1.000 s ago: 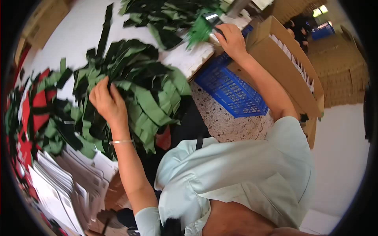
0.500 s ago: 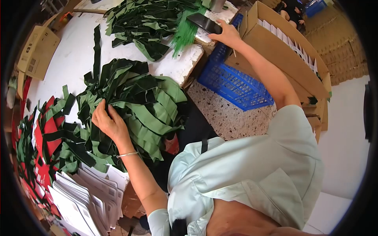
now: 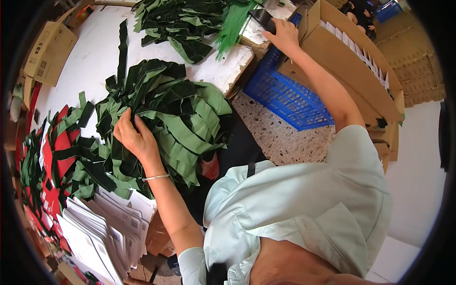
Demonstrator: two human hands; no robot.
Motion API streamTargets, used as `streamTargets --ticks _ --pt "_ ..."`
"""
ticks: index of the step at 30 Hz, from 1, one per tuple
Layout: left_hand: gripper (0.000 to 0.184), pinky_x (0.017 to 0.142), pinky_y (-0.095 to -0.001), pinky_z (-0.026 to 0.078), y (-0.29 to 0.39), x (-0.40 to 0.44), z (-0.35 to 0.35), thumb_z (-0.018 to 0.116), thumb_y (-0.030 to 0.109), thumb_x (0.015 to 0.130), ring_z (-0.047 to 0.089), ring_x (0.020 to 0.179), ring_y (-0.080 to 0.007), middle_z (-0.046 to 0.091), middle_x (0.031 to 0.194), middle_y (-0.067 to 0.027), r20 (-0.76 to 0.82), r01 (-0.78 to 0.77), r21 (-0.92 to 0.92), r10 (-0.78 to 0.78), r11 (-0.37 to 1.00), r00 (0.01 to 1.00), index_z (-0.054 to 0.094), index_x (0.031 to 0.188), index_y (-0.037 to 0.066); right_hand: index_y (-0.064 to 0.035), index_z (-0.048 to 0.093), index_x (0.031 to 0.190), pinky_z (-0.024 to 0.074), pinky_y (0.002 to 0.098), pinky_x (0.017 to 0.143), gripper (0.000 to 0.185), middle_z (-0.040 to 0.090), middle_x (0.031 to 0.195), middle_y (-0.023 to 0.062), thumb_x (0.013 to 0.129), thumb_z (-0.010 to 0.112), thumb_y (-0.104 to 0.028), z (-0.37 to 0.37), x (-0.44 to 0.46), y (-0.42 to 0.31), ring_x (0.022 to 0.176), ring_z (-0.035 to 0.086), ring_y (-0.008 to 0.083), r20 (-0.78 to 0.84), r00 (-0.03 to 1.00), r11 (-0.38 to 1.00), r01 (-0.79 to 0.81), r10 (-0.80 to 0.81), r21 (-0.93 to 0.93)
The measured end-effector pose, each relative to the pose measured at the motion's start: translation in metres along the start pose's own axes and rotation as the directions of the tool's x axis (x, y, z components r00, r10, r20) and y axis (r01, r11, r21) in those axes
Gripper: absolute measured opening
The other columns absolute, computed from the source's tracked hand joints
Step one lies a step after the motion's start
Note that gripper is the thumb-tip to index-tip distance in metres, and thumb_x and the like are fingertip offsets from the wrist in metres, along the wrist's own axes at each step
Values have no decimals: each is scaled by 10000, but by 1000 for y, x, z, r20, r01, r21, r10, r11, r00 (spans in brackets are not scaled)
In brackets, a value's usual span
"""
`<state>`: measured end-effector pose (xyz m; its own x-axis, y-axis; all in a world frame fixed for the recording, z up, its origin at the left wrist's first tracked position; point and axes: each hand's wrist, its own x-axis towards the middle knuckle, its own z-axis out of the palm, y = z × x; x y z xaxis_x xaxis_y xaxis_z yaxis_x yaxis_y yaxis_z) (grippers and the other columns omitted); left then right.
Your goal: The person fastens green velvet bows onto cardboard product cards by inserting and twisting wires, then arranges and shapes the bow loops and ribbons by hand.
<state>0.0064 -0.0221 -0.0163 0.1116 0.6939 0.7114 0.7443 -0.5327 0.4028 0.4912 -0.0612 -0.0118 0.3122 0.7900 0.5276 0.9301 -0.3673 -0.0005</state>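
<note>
My left hand (image 3: 137, 139) rests against the large pile of green fabric strips (image 3: 190, 126), with a gap between its fingertips and nothing visible held in them. The strips are dark on one face and lighter green on the other. At the upper right, my right hand (image 3: 285, 38) grips the edge of a dark phone (image 3: 261, 20), which is tilted beside a bundle of thin green strands (image 3: 234, 23). A second heap of green strips (image 3: 180, 23) lies on the white table (image 3: 90, 47).
A blue crate (image 3: 292, 102) stands on the speckled floor beside a long cardboard box (image 3: 346, 66) of white cards. White cards (image 3: 102, 232) are stacked at the lower left, near red pieces (image 3: 61, 156). Another person (image 3: 363, 18) is partly visible at the upper right.
The phone has tilted in my right hand, and its flat screen shows less than half a second ago. My left hand stays at the pile. The whole view has shifted.
</note>
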Motion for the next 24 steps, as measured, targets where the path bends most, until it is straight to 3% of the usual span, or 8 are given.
streamTargets --ticks 1,4,6,10,14,16,19,24 --pt "275 912 -384 418 -2 -1 1 620 -22 853 537 1021 -301 646 1056 -123 -1 2 5 -2 1000 1000 613 1128 -7 -76 606 1191 437 470 928 548 614 1170 133 784 676 -436 -9 2 -15 1105 545 352 -108 978 984 176 -177 -21" --pt "275 914 -384 417 -1 -1 0 617 -22 854 537 1023 -304 644 1062 -123 12 8 13 -9 1000 1000 613 1128 -3 -69 639 1048 471 404 808 280 625 1004 105 795 680 -181 -29 -7 -76 951 590 308 -261 812 770 580 -521 267" --pt "276 916 -384 415 -1 -1 1 615 -23 854 538 1023 -303 643 1064 -123 18 7 9 -7 1000 1000 613 1129 -1 -68 634 980 470 367 724 189 589 858 70 797 643 -112 -35 -20 -103 829 586 269 -182 715 687 699 -675 197" --pt "280 921 -391 408 -1 -1 0 614 -20 851 538 1026 -304 640 1068 -127 17 11 -16 -11 1000 1000 617 1130 6 -82 634 898 462 363 668 139 547 783 49 762 624 -109 -18 -29 -122 751 570 234 -217 646 621 763 -732 180" --pt "270 928 -417 404 -11 -1 4 615 19 863 552 994 -336 653 1056 -156 52 14 28 -15 1000 999 639 1130 -7 -84 589 792 454 328 627 89 527 741 44 752 614 -159 -12 -21 -123 731 563 219 -407 547 529 832 -732 167" --pt "257 920 -426 403 -13 -1 3 595 1 879 541 1001 -339 651 1060 -157 23 -53 -1 53 999 998 624 1133 -25 -69 577 812 430 303 620 101 491 723 29 737 609 -128 -33 -19 -121 699 532 188 -299 499 495 864 -813 96" --pt "265 899 -413 407 -10 -2 0 591 -10 885 527 1012 -328 635 1068 -151 35 11 -47 -9 999 999 611 1149 -27 -57 579 829 412 284 617 112 492 727 12 749 591 -135 -36 -21 -117 700 528 159 -313 455 492 870 -833 -44" --pt "270 888 -406 415 -9 -2 -2 594 -10 885 519 1024 -323 625 1073 -158 51 23 -61 -20 998 998 611 1153 -27 -88 535 786 404 293 610 92 486 718 6 743 587 -151 -35 -21 -117 689 524 164 -290 442 473 880 -849 -41"
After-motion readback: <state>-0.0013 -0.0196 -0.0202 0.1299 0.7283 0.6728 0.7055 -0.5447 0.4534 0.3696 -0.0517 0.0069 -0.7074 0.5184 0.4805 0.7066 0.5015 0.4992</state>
